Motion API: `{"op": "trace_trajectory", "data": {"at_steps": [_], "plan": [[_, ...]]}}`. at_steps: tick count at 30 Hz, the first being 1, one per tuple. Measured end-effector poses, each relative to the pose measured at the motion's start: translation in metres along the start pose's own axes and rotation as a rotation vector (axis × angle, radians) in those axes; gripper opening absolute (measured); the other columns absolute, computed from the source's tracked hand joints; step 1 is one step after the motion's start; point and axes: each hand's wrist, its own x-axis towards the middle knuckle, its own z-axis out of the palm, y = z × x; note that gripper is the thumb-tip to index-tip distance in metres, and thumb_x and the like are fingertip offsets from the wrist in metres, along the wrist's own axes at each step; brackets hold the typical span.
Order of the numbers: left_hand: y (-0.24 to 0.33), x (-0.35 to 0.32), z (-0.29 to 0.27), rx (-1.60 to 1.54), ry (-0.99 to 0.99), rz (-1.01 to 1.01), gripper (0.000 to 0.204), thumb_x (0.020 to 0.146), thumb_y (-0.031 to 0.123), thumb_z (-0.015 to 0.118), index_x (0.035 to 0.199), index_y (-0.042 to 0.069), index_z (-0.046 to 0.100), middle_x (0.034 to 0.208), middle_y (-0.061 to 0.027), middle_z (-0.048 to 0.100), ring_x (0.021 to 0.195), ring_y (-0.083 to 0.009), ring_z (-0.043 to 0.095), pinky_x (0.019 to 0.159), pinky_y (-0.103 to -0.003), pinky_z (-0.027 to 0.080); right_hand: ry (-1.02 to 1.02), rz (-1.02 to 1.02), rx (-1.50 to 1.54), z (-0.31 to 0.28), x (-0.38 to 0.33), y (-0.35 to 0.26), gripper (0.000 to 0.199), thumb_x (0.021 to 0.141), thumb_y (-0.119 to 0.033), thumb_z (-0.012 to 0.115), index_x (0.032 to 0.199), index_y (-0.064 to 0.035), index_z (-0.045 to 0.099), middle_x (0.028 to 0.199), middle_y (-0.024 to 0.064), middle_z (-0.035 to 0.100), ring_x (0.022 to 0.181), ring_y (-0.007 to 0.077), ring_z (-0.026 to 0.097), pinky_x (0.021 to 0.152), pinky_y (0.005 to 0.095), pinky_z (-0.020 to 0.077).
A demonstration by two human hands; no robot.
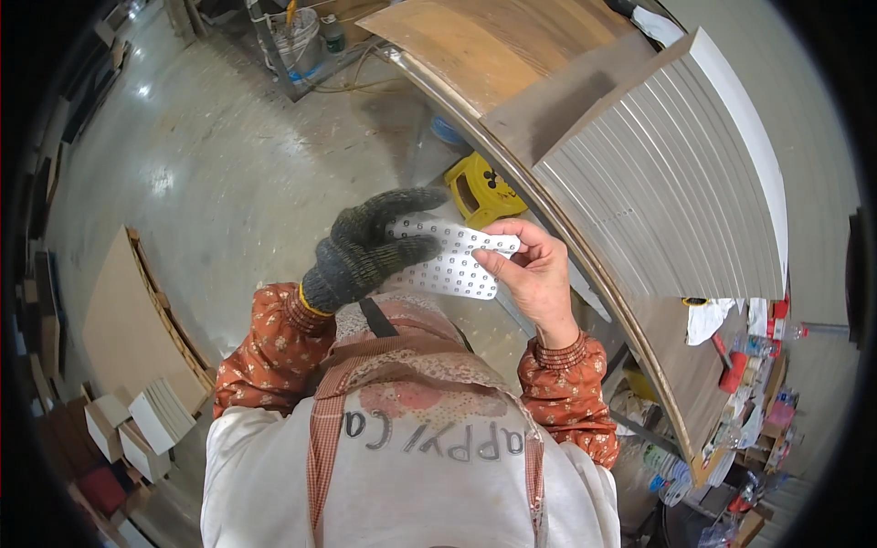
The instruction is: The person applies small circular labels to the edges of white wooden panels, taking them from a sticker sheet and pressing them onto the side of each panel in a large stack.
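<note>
In front of my body I hold a white sheet [454, 276] printed with rows of small dark marks, like a sheet of labels. My left hand [370, 245], in a dark knitted glove with a yellow cuff edge, grips its left side; the fingers lie partly over the sheet. My bare right hand [537, 274] pinches the upper right corner between thumb and fingers. The corner bends a little there. Whether a single label is between the right fingertips cannot be made out.
To the right stands a workbench [516, 169] with a tall stack of grey-white panels [671, 173]. A yellow stool [484, 190] is beneath its edge. Boards [137, 320] lean at the left. A bucket [297, 46] stands at the back. A red-headed tool [733, 373] lies among clutter at right.
</note>
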Motion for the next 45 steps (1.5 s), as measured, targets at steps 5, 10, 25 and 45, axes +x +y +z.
{"op": "trace_trajectory", "data": {"at_steps": [5, 10, 25, 45], "plan": [[0.002, 0.005, 0.008, -0.010, -0.089, 0.028, 0.050, 0.073, 0.003, 0.072, 0.120, 0.004, 0.054, 0.107, -0.0070, 0.062, 0.094, -0.0127, 0.057, 0.082, -0.028, 0.049, 0.087, -0.044, 0.007, -0.002, -0.014, 0.000, 0.020, 0.078, 0.008, 0.062, 0.097, 0.0012, 0.061, 0.082, 0.0035, 0.066, 0.072, 0.0060, 0.060, 0.064, 0.0184, 0.0476], [0.006, 0.004, 0.014, 0.026, -0.162, 0.000, 0.047, 0.074, 0.004, 0.072, 0.118, 0.002, 0.055, 0.107, -0.0087, 0.062, 0.093, -0.0130, 0.058, 0.081, -0.027, 0.049, 0.132, -0.043, -0.018, -0.008, -0.032, -0.003, 0.020, 0.077, 0.006, 0.065, 0.096, 0.0004, 0.063, 0.082, 0.0035, 0.065, 0.074, 0.0060, 0.060, 0.064, 0.0184, 0.0475], [0.005, 0.005, 0.031, 0.177, -0.341, 0.086, 0.024, 0.080, 0.003, 0.066, 0.104, 0.001, 0.064, 0.092, -0.0094, 0.067, 0.081, -0.0106, 0.062, 0.072, -0.025, 0.051, 0.296, -0.097, -0.038, -0.007, -0.071, -0.020, 0.014, 0.078, 0.002, 0.066, 0.092, 0.0018, 0.064, 0.082, 0.0045, 0.066, 0.072, 0.0063, 0.060, 0.063, 0.0192, 0.0483], [0.010, 0.007, 0.041, 0.298, -0.451, 0.323, 0.018, 0.078, 0.012, 0.067, 0.093, 0.002, 0.068, 0.079, -0.0101, 0.066, 0.067, -0.0127, 0.062, 0.059, -0.026, 0.048, 0.495, -0.098, -0.026, 0.007, -0.096, -0.019, 0.010, 0.079, 0.000, 0.067, 0.088, 0.0020, 0.065, 0.075, 0.0037, 0.066, 0.063, 0.0035, 0.058, 0.053, 0.0166, 0.0455]]}}
